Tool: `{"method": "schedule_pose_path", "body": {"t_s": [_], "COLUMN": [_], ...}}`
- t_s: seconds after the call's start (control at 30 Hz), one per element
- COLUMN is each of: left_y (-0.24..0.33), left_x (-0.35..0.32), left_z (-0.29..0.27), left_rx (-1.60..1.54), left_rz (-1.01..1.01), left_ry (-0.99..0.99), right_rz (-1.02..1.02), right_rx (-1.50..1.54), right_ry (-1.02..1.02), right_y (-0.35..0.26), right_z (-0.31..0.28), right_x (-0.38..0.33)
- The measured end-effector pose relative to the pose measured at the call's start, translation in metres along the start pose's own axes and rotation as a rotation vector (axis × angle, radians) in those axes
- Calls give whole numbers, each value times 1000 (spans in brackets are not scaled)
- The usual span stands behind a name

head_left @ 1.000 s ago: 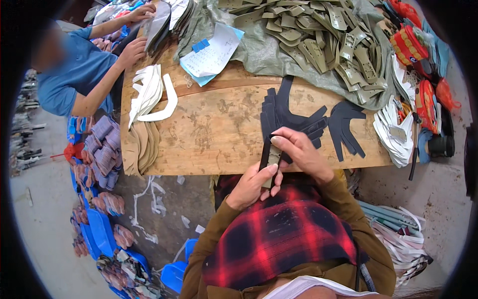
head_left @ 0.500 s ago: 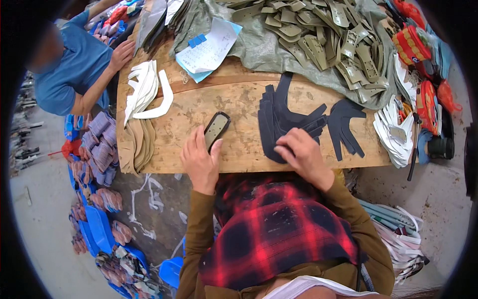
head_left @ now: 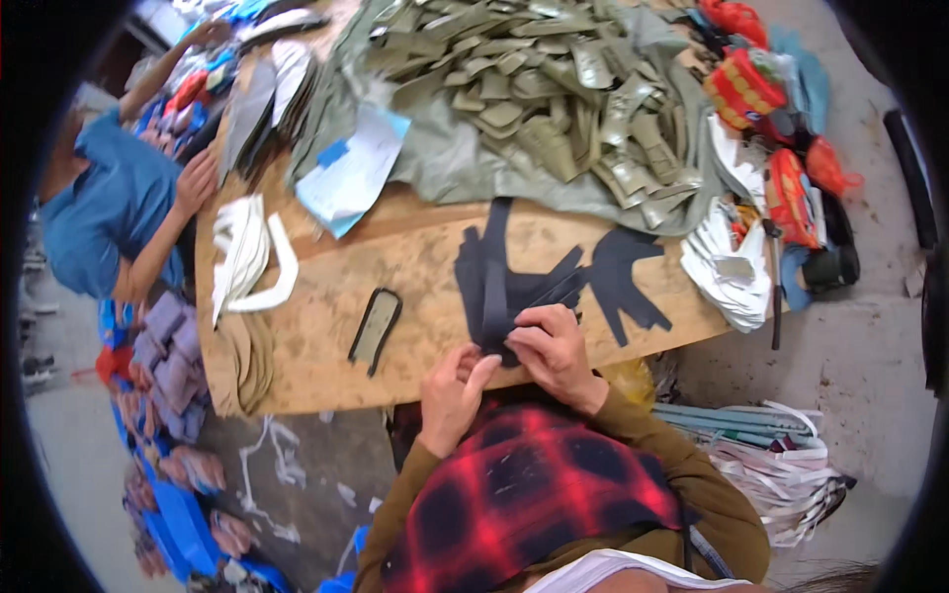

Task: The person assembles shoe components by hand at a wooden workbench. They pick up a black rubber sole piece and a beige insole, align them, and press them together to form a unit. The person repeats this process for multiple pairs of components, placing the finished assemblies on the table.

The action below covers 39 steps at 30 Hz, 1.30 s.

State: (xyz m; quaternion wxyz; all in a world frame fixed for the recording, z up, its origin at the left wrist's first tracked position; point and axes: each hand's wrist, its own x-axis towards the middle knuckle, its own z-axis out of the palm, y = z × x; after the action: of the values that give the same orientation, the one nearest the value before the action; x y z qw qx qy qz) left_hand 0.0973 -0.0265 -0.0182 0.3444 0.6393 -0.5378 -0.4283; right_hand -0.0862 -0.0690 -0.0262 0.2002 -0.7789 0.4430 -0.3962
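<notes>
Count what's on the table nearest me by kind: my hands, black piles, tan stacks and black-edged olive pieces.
Hands: 2 (left hand, right hand)
Black piles: 2 (near pile at your hands, right-hand pile)
Tan stack: 1
Black-edged olive piece: 1
Total: 6

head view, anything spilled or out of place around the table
Yes, thin white scraps lie strewn on the dark floor by the wooden table; they look odd being loose and scattered, while the tan pieces are stacked.
</notes>
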Motion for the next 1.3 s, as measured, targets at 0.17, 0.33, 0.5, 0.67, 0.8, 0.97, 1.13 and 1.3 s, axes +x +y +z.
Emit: {"method": "schedule_pose_path", "body": {"t_s": [0.17, 0.33, 0.5, 0.67, 0.8, 0.97, 1.13, 1.3], "left_y": [3, 14, 31, 31, 27, 38, 40, 38], "left_x": [19, 21, 21, 17, 12, 12, 2, -5], "left_z": [14, 8, -14, -20, -25, -16, -13, -11], "left_rx": [-584, -875, -1200, -1366, -1381, -1544, -1584, -1551], "left_rz": [-187, -213, -308, -283, -299, -404, -426, -384], "left_ry": [-226, -140, -200, -165, -161, -277, -258, -238], "right_rz": [181, 61, 280, 436, 630, 627, 577, 518], "right_rx": [249, -86, -947, -819, 241, 1094, 818, 777], "right_ry": [-236, 74, 152, 100, 344, 130, -105, -145], "right_y": [-5, 63, 168, 216, 196, 24, -46, -54], "right_z": [-27, -71, -154, -187, -185, -101, -53, -48], "right_x": [19, 70, 133, 128, 107, 66, 45, 45]}}
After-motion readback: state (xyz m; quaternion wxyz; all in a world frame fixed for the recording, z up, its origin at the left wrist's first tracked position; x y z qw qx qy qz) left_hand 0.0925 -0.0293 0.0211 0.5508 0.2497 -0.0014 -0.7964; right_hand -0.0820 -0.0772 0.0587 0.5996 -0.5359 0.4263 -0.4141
